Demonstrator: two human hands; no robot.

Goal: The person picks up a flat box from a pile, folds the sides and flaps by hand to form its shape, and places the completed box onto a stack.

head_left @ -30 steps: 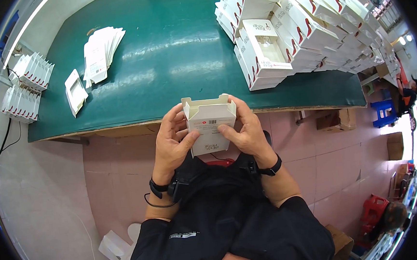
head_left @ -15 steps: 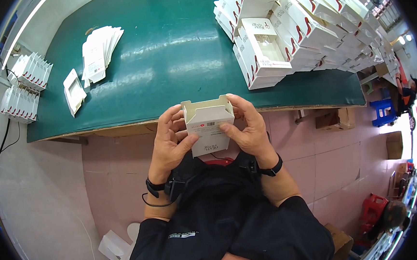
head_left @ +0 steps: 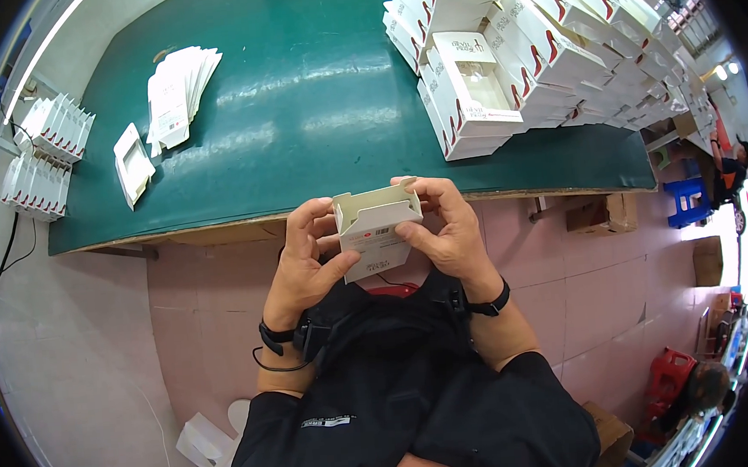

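A small white carton [head_left: 377, 249] is held between both hands just off the table's near edge, above my lap. Its top end is open, with flaps standing up and the pale inside showing. My left hand [head_left: 306, 260] grips its left side, thumb on the front panel and fingers at the edge. Opposite, my right hand [head_left: 450, 232] holds the right side, with the thumb pressed on the front near the upper flap and the index finger at the top corner. The fingers behind the carton are partly hidden.
On the green table [head_left: 296, 109] lies a fanned stack of flat white cartons [head_left: 178, 100], beside a single windowed carton [head_left: 133, 168]. Many formed cartons [head_left: 544, 57] are piled at the right. More stand at the far left [head_left: 41, 183]. A blue stool [head_left: 687, 201] is on the floor right.
The carton has tipped so that its open top shows more and its front panel looks shorter. My right index finger has shifted along the top corner. Both hands keep hold.
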